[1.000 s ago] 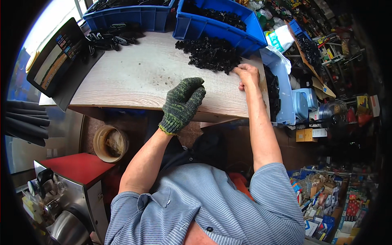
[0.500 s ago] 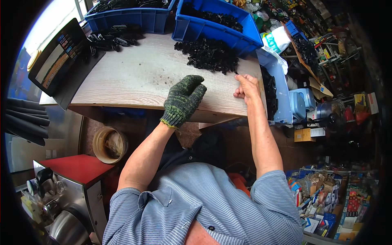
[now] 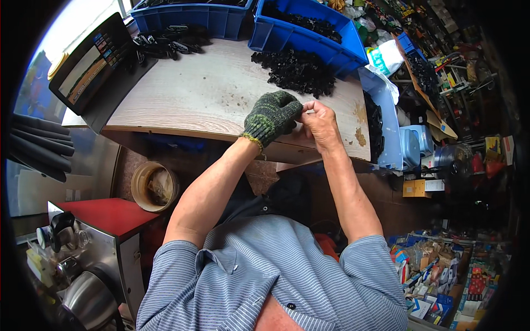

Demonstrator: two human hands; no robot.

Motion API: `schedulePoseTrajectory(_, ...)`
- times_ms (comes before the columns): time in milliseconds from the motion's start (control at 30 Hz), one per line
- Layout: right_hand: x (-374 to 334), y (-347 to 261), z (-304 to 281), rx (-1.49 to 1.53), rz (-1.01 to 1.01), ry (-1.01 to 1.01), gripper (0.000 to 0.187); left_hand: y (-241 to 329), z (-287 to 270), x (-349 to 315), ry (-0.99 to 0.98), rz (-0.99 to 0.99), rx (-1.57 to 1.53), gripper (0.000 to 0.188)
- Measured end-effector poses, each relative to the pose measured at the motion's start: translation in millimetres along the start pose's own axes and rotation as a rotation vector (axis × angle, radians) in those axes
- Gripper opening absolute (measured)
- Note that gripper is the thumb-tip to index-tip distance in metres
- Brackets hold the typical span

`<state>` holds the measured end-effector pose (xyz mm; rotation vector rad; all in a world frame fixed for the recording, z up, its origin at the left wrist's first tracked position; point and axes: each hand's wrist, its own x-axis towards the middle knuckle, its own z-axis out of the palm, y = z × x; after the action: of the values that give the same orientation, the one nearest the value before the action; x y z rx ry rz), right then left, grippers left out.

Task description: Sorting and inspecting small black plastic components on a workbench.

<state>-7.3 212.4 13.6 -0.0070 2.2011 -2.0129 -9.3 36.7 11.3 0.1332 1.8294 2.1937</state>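
Observation:
My left hand (image 3: 271,117), in a dark green knitted glove, is closed above the front part of the pale wooden table (image 3: 182,99). Against its fingertips, the thumb and forefinger of my bare right hand (image 3: 320,124) are pinched together. Whatever lies between the fingers of either hand is hidden or too small to make out. Just beyond both hands spreads a heap of small black parts (image 3: 301,74). Behind that heap, a blue bin (image 3: 345,52) holds more small black pieces.
At the back left, another blue bin (image 3: 193,21) stands behind a pile of black parts (image 3: 171,41). A propped dark screen (image 3: 83,69) is on the left. Beside the table's right edge sits a light blue tub (image 3: 389,132). A round bucket (image 3: 154,186) stands on the floor.
My right hand has drawn back from the edge of the heap to meet my left hand. The left hand has come toward it, and their fingertips are now together. The view has shifted slightly.

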Motion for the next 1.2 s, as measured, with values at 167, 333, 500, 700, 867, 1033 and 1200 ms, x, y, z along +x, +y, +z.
schedulePoseTrajectory(167, -8, 1, 8, 0.046, -0.025, -0.058, 0.019, -18, -15, 2, -0.064, 0.122, -0.146, 0.017)
schedulePoseTrajectory(333, -8, 5, 16, 0.169, -0.084, -0.021, 0.024, -12, -15, -9, -0.004, 0.060, -0.410, 0.019)
schedulePoseTrajectory(500, -10, 1, 28, 0.196, -0.059, 0.002, 0.024, -17, -17, -13, 0.050, 0.047, -0.488, 0.022)
schedulePoseTrajectory(700, -11, 4, 25, 0.151, -0.115, 0.061, 0.016, -14, -11, -14, 0.011, 0.104, -0.326, 0.022)
schedulePoseTrajectory(867, -12, 8, 23, 0.210, -0.116, 0.031, 0.015, -16, -31, -26, 0.208, 0.424, 0.357, 0.028)
schedulePoseTrajectory(1033, -11, 9, 24, 0.233, -0.130, 0.028, 0.016, 10, -129, -7, 0.823, 0.646, 0.903, 0.032)
schedulePoseTrajectory(1200, -8, 12, 22, 0.245, -0.136, 0.008, 0.017, 34, -203, 13, 0.889, 0.379, 1.494, 0.033)
